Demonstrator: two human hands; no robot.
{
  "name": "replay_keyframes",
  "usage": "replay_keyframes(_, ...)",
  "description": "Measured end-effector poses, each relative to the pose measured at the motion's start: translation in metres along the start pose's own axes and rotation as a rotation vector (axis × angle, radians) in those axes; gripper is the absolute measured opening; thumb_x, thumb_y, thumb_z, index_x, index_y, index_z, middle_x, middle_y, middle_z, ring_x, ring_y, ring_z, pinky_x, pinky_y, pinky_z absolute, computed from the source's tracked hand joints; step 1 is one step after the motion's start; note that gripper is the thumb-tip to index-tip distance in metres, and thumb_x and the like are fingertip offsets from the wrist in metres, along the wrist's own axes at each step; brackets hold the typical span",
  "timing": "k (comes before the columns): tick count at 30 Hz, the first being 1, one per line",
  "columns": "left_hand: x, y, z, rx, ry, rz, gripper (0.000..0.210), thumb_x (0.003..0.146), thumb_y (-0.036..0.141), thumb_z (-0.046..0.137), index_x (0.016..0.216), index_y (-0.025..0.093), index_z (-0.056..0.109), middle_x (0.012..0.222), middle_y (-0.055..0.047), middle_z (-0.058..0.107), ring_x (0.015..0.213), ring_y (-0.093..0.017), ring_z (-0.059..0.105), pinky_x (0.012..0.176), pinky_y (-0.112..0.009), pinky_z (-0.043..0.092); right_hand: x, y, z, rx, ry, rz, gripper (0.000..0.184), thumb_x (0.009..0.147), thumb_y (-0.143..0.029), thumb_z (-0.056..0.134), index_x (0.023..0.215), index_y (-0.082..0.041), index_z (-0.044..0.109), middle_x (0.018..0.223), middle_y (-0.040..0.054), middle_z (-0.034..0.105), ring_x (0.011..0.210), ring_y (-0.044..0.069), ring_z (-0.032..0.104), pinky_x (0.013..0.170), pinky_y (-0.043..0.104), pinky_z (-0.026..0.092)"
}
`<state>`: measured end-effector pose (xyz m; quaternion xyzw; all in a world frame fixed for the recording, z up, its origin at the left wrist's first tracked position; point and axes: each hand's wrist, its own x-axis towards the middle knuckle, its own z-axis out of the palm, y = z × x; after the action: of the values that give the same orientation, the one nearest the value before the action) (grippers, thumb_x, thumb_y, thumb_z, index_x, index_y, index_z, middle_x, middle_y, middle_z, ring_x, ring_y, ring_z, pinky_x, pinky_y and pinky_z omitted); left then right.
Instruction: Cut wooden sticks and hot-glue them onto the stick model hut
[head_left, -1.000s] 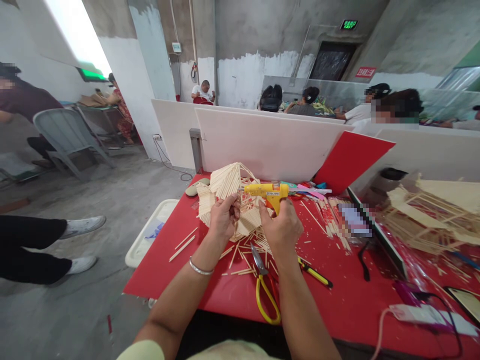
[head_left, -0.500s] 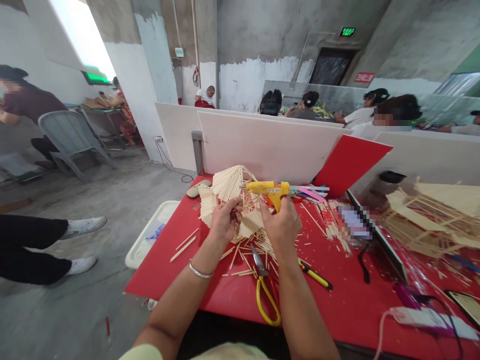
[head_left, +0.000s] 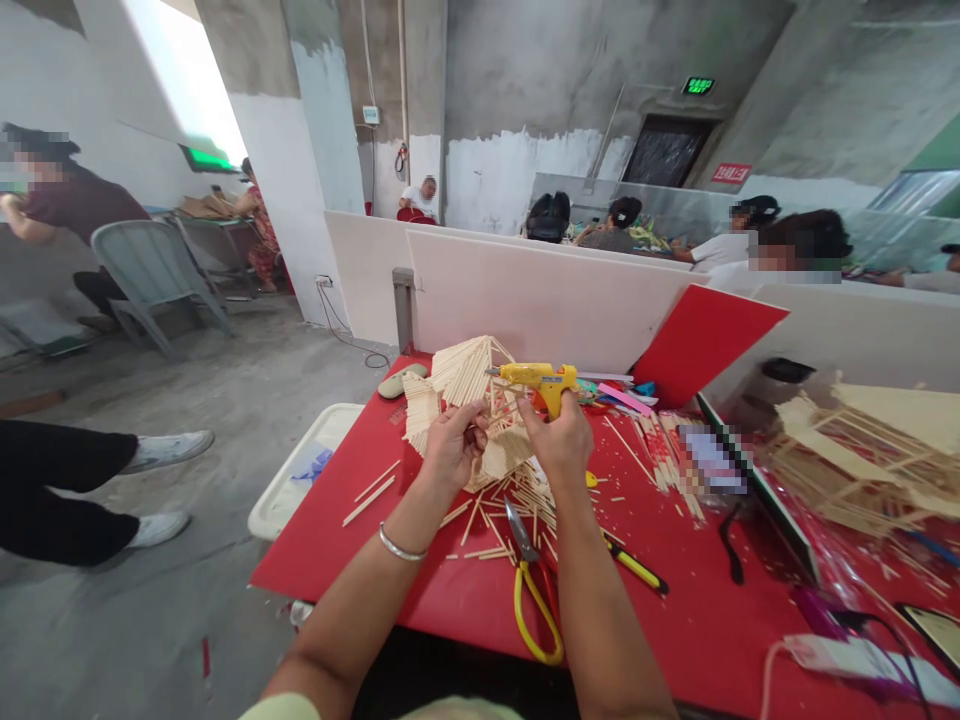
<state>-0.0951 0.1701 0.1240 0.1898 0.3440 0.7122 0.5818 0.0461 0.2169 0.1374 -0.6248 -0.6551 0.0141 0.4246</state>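
Observation:
My right hand (head_left: 559, 435) is wrapped around the grip of a yellow hot glue gun (head_left: 536, 376), whose nozzle points left. My left hand (head_left: 456, 440) is closed in a pinch just below the nozzle; what sits between its fingertips is too small to make out. Behind and around both hands stands a model built of thin wooden sticks (head_left: 461, 370), with a slanted roof-like part, partly hidden by the hands. Loose wooden sticks (head_left: 472, 515) are scattered in front of it. Yellow-handled scissors (head_left: 536, 610) lie between my forearms.
On the red table (head_left: 322, 550) a yellow-black utility knife (head_left: 637, 567) lies right of my right forearm. Bundled sticks (head_left: 664, 450) and another stick model (head_left: 847, 450) are farther right. White partition boards (head_left: 547, 290) stand behind. Several people sit beyond; someone's legs (head_left: 67, 490) show at left.
The view has shifted slightly, so the surroundings sit a little lower and farther right. Both hands keep nearly the same pose, the glue gun still beside the stick model.

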Motion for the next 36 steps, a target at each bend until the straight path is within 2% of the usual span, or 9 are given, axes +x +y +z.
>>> replay_keyframes(8,-0.005,0.003,0.000,0.008,0.020,-0.013,0.031,0.063,0.033,0.083,0.081,0.012,0.069,0.059,0.003,0.062,0.039,-0.004,0.050,0.036,-0.016,0.033,0.009,-0.008,-0.003,-0.039,0.069,-0.037,0.051,0.080,-0.063,0.062,0.106,-0.018,0.061,0.087,0.0077,0.067,0.075,0.023,0.060,0.064,0.031,0.037)
replay_keyframes(15,-0.005,0.003,-0.003,0.009,-0.007,-0.020,0.033,0.064,0.034,0.083,0.082,0.011,0.069,0.060,0.002,0.062,0.039,-0.004,0.051,0.036,-0.016,0.035,0.011,-0.015,-0.005,-0.135,0.170,-0.116,0.052,0.085,-0.060,0.062,0.112,-0.016,0.060,0.097,0.0126,0.067,0.081,0.024,0.061,0.065,0.033,0.038)
replay_keyframes(22,-0.007,0.002,-0.006,0.013,-0.021,-0.026,0.033,0.065,0.034,0.083,0.084,0.011,0.069,0.063,0.003,0.062,0.039,-0.004,0.052,0.033,-0.016,0.030,0.010,-0.017,-0.009,-0.176,0.187,-0.152,0.053,0.089,-0.060,0.056,0.116,-0.015,0.058,0.100,0.0145,0.067,0.085,0.025,0.061,0.067,0.034,0.038)
replay_keyframes(36,-0.012,0.001,-0.009,0.005,-0.007,-0.033,0.033,0.065,0.032,0.083,0.085,0.011,0.068,0.063,0.004,0.061,0.040,-0.003,0.052,0.033,-0.016,0.032,0.008,-0.018,-0.012,-0.215,0.202,-0.174,0.052,0.089,-0.059,0.057,0.116,-0.015,0.057,0.101,0.0129,0.067,0.084,0.024,0.062,0.065,0.032,0.035)
